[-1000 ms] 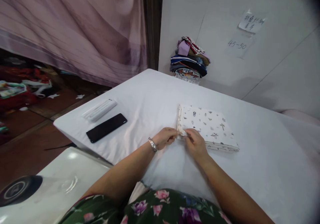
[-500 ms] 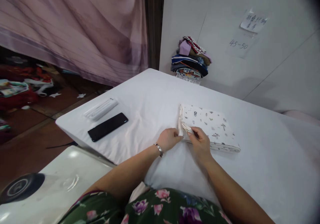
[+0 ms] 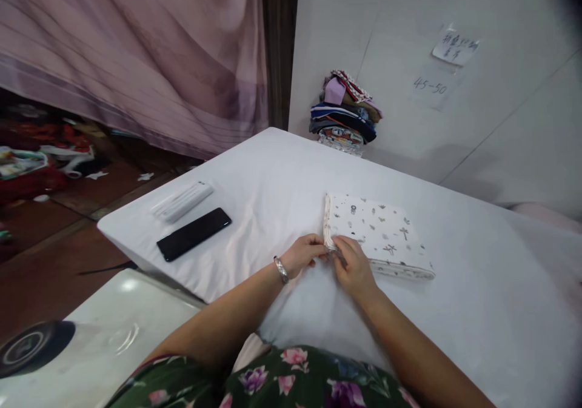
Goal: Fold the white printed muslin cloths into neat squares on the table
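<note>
A folded white cloth [image 3: 382, 229] with small printed plants and figures lies flat on the white-covered table [image 3: 264, 177]. My left hand [image 3: 302, 255], with a metal bracelet at the wrist, pinches the cloth's near left corner between thumb and fingers. Right beside it, my right hand [image 3: 353, 265] is closed on the same corner, its fingers over the top layer. The layered folds show along the left side and the near side. My fingers partly hide the corner itself.
On the table's left lie a black phone [image 3: 194, 234] and a white packaged item [image 3: 182, 202]. A pile of folded clothes [image 3: 345, 114] stands at the back by the wall. A white glossy surface with a dark round object [image 3: 34, 347] is at lower left.
The lifted top layer at the left corner now lies down against the folds below. My right hand has moved slightly left and down, closer to my left hand.
</note>
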The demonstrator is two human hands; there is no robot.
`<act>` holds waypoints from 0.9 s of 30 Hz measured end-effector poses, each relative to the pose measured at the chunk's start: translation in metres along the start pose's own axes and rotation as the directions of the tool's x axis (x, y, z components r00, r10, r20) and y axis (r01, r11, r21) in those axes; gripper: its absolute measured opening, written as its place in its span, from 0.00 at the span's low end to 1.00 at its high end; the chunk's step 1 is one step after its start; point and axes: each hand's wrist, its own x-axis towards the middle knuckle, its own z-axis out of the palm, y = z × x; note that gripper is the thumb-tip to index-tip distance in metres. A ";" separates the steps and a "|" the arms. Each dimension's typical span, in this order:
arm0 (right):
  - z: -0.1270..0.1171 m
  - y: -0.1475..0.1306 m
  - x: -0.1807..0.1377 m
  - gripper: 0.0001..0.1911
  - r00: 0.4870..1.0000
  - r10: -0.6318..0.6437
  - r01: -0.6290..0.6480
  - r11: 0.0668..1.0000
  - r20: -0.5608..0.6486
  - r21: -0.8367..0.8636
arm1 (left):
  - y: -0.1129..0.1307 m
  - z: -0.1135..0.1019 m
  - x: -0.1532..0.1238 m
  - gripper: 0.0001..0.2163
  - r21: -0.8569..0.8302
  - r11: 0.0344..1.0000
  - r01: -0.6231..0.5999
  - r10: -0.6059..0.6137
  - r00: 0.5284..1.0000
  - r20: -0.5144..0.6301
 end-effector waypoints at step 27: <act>-0.007 0.006 0.007 0.15 0.841 0.541 -0.477 0.716 0.028 0.510 | -0.006 0.000 0.005 0.27 0.111 0.994 -0.013 0.027 0.992 -0.127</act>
